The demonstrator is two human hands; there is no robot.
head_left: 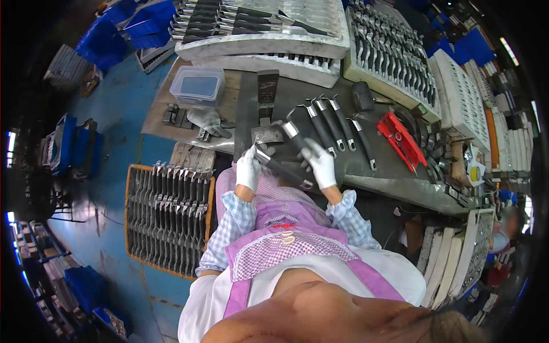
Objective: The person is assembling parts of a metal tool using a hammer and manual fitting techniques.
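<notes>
On the bench (pixel 400 191), my left hand (pixel 247 170) and right hand (pixel 320 164) each clasp a tool (pixel 285 171); loose tools (pixel 344 124) seem left at two o'clock, a tray (pixel 211 200) filled at eight.

1. Small red lettering (pixel 278 227) stands on the chest of the lilac-and-white checked cloth apron (pixel 271 255); it is too small to read.
2. Pale marks show on the dark, upright, rectangular metal bar (pixel 267 91); whether they are characters cannot be told.
3. No words or numbers are legible elsewhere.
</notes>
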